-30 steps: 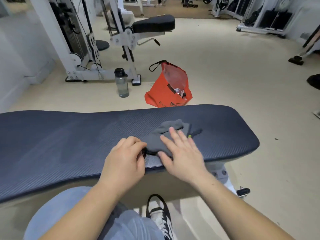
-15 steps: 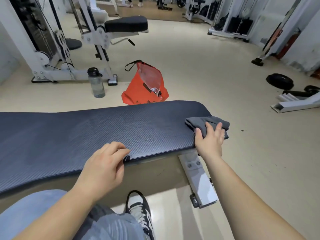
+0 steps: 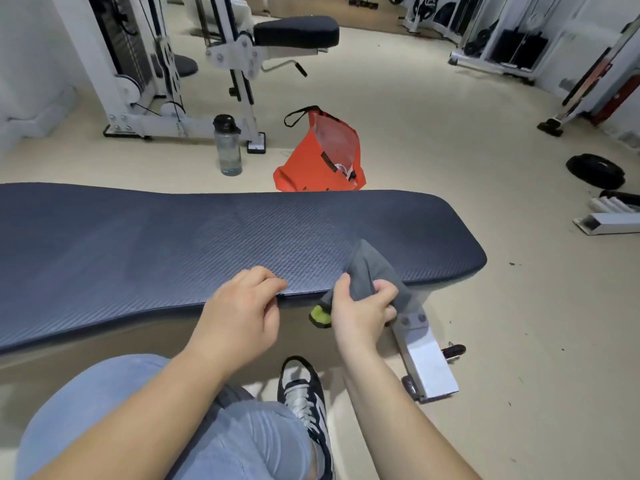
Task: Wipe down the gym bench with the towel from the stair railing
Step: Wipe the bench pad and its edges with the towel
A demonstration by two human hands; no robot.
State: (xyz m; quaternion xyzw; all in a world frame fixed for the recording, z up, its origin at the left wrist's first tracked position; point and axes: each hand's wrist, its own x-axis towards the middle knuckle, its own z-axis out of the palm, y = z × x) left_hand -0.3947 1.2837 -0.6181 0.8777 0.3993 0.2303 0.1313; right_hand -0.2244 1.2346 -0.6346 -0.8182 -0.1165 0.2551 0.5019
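Note:
The dark blue textured gym bench (image 3: 173, 244) stretches across the view from the left edge to its rounded right end. A grey towel (image 3: 370, 268) with a lime-green tag is bunched at the bench's near edge, towards the right end. My right hand (image 3: 363, 313) grips the towel, with part of the cloth lying up on the pad and part hanging below the edge. My left hand (image 3: 242, 317) rests curled on the near edge of the bench, just left of the towel, with its fingertips on the pad.
An orange bag (image 3: 322, 161) and a clear water bottle (image 3: 228, 147) stand on the floor behind the bench. White weight machines (image 3: 221, 64) fill the back. The bench's white foot (image 3: 426, 362) juts out at lower right. Weight plates (image 3: 595, 169) lie at far right. My knee and shoe are below.
My right hand has drawn the towel back from the bench's far right end to the near edge, close to my left hand. My left hand has stayed on the near edge.

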